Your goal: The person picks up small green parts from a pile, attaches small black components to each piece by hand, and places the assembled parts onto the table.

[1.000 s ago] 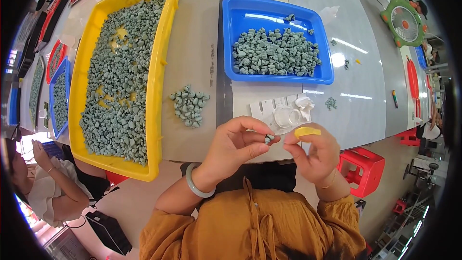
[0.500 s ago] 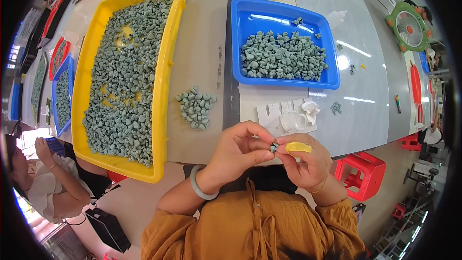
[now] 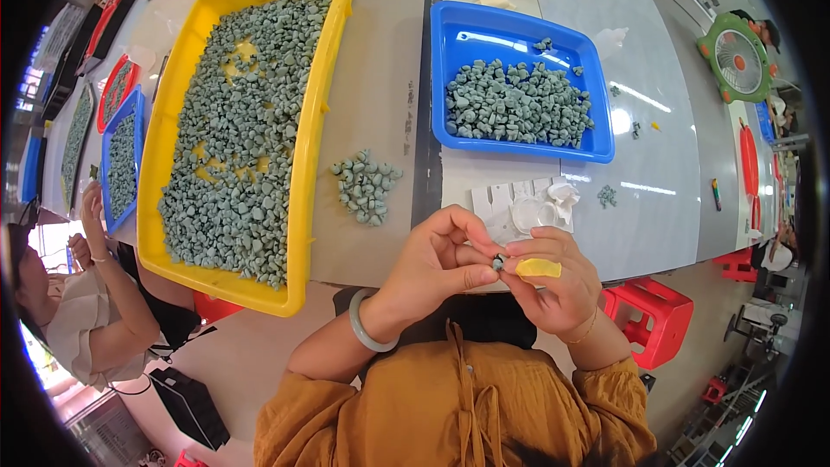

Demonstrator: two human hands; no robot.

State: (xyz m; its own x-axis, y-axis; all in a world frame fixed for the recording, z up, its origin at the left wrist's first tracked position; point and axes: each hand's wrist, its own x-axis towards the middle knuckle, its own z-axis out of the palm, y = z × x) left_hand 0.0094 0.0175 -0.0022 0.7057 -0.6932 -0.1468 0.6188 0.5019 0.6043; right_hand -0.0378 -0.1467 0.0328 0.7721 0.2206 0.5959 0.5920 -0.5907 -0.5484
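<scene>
My left hand [image 3: 443,261] and my right hand [image 3: 560,287] meet in front of my body, just past the table's near edge. Between the fingertips of both is a small grey-green piece [image 3: 498,265] with a dark spot on top; its exact kind is too small to make out. A yellow wrap [image 3: 538,268] covers one finger of my right hand. Just beyond my hands, on the table, lie a white slotted holder [image 3: 495,207] and a round clear dish [image 3: 527,214] with crumpled white tissue [image 3: 564,195]. A loose heap of similar grey-green pieces [image 3: 366,188] sits to the left.
A large yellow tray [image 3: 298,233] full of grey-green pieces stands left, reaching over the near edge. Ahead is a blue tray [image 3: 519,152] holding more. Red stools [image 3: 648,316] and a green fan [image 3: 735,56] are right. A co-worker [image 3: 86,320] sits at left.
The view has shifted slightly, so the trays appear a little farther right. My hands keep the small piece pinched, with fingers barely moved. The co-worker's hand has risen.
</scene>
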